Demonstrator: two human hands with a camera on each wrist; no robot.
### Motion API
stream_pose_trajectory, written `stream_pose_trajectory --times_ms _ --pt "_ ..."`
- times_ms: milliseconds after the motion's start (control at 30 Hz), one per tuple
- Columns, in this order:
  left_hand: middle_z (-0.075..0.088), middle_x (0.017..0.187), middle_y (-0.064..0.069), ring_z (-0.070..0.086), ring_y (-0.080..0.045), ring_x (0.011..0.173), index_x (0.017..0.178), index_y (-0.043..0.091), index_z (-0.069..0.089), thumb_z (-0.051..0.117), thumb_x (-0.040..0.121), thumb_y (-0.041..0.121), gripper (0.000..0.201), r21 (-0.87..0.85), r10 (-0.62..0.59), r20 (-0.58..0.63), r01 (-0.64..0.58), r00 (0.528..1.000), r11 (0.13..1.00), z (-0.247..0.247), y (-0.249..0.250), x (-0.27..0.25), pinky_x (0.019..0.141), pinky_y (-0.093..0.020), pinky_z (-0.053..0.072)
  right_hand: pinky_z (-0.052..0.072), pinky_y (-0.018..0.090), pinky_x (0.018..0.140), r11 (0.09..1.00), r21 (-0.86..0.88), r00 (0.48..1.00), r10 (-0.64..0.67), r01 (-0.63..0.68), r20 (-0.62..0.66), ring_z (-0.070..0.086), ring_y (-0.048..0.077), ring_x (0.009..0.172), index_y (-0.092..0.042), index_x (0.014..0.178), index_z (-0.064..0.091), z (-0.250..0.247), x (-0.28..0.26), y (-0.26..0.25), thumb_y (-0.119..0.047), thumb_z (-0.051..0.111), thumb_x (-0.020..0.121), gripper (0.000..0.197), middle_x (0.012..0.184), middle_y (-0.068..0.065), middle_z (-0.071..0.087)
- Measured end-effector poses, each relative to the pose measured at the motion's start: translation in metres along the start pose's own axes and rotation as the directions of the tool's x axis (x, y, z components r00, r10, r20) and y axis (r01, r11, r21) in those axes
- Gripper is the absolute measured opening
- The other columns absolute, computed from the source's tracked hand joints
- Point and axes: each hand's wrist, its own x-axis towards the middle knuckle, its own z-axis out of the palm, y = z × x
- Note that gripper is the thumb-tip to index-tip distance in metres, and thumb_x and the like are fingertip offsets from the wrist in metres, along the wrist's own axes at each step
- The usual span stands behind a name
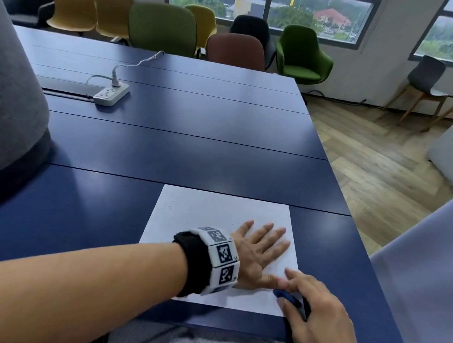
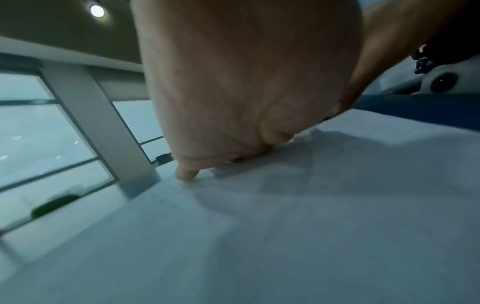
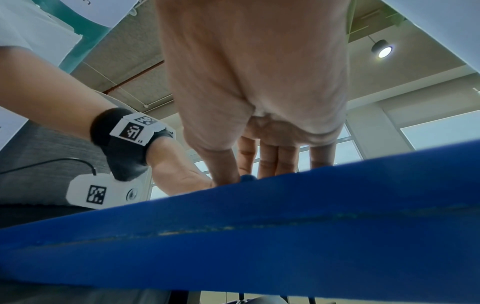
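Observation:
A white sheet of paper (image 1: 216,211) lies on the blue table (image 1: 193,154) near its front edge. My left hand (image 1: 262,244) rests flat on the sheet with its fingers spread; a band of black-and-white markers (image 1: 222,259) is on its wrist. The left wrist view shows this palm (image 2: 233,92) down on the paper (image 2: 311,205). My right hand (image 1: 315,298) arches over the sheet's front right corner. Its thumb and index finger flank a small blue object (image 1: 286,297), mostly hidden under the hand. In the right wrist view the thumb (image 3: 223,164) touches that blue object (image 3: 246,177).
A white power strip (image 1: 111,94) with a plugged-in cable sits far left on the table. A large grey rounded body (image 1: 6,94) stands at the left edge. Chairs (image 1: 161,27) line the far side. The table's right edge drops to a wooden floor (image 1: 372,171).

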Motion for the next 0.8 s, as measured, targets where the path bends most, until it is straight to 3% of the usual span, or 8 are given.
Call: stream_pose_trajectory --times_ms 133,233,300,367,433,533,633,800 --pt "-0.033 0.157 0.003 -0.028 -0.021 0.146 0.153 0.024 -0.020 0.014 0.093 0.072 0.084 -0.122 -0.207 0.019 0.207 0.978 0.971 0.011 -0.020 -0.017 0.116 -0.059 -0.012 0.042 0.024 0.078 1.000 -0.004 1.000 -0.019 0.019 0.015 0.060 0.007 0.103 -0.037 0.083 0.063 -0.001 0.002 0.002 -0.028 0.078 0.077 0.019 0.113 -0.036 0.054" --pt "-0.033 0.158 0.001 -0.024 -0.024 0.148 0.154 0.018 -0.020 0.014 0.091 0.075 0.091 -0.190 -0.491 0.067 0.494 0.869 0.848 0.015 -0.051 -0.035 0.117 -0.060 -0.006 0.044 0.026 0.079 1.000 0.019 1.000 -0.012 0.012 0.006 0.060 0.008 0.104 -0.037 0.084 0.063 0.001 0.001 0.005 -0.026 0.078 0.076 0.020 0.113 -0.035 0.055" --pt "-0.032 0.158 -0.001 -0.021 -0.027 0.148 0.154 0.015 -0.018 0.014 0.090 0.076 0.094 -0.218 -0.580 0.077 0.581 0.811 0.784 0.016 -0.058 -0.037 0.117 -0.059 -0.002 0.043 0.027 0.078 1.000 0.026 1.000 -0.013 0.013 -0.008 0.061 0.008 0.104 -0.038 0.083 0.063 0.002 0.001 0.005 -0.026 0.079 0.076 0.021 0.112 -0.034 0.056" --pt "-0.034 0.157 -0.001 -0.024 -0.028 0.147 0.153 0.017 -0.020 0.014 0.092 0.074 0.091 -0.210 -0.490 0.037 0.486 0.871 0.848 0.011 -0.048 -0.030 0.118 -0.058 -0.005 0.041 0.025 0.075 0.999 0.029 1.000 -0.011 0.012 -0.025 0.061 0.007 0.102 -0.037 0.083 0.064 0.002 0.001 0.005 -0.026 0.079 0.075 0.021 0.111 -0.036 0.055" --pt "-0.035 0.156 -0.001 -0.029 -0.025 0.145 0.153 0.023 -0.021 0.014 0.094 0.071 0.084 -0.159 -0.257 0.011 0.256 0.966 0.953 0.004 -0.024 -0.019 0.118 -0.055 -0.010 0.041 0.025 0.071 1.000 0.023 0.999 -0.021 0.022 -0.049 0.060 0.006 0.099 -0.037 0.083 0.063 0.002 0.001 0.005 -0.029 0.078 0.075 0.018 0.109 -0.038 0.055" --pt "-0.035 0.156 0.003 -0.031 -0.019 0.144 0.153 0.029 -0.020 0.013 0.095 0.070 0.078 -0.132 -0.038 0.035 0.042 0.999 0.990 0.002 0.001 -0.005 0.117 -0.052 -0.016 0.044 0.027 0.072 0.999 0.000 0.998 -0.038 0.038 -0.051 0.062 0.008 0.100 -0.036 0.085 0.064 0.002 0.002 0.007 -0.029 0.079 0.073 0.021 0.110 -0.035 0.058" --pt "-0.038 0.153 0.007 -0.031 -0.019 0.144 0.152 0.029 -0.022 0.011 0.094 0.071 0.079 -0.201 -0.212 0.054 0.219 0.976 0.955 0.009 -0.017 -0.012 0.114 -0.060 -0.015 0.042 0.024 0.075 1.000 -0.002 1.000 -0.025 0.025 -0.018 0.060 0.005 0.100 -0.037 0.084 0.064 0.000 0.002 0.005 -0.027 0.080 0.074 0.021 0.108 -0.043 0.051" --pt "-0.034 0.157 0.003 -0.025 -0.025 0.147 0.154 0.016 -0.018 0.017 0.092 0.074 0.091 -0.269 -0.575 0.111 0.581 0.811 0.768 0.008 -0.067 -0.041 0.116 -0.064 0.002 0.039 0.024 0.079 1.000 -0.006 1.000 -0.030 0.030 0.009 0.058 0.005 0.104 -0.038 0.083 0.062 -0.002 0.002 0.003 -0.029 0.077 0.078 0.018 0.113 -0.037 0.053"
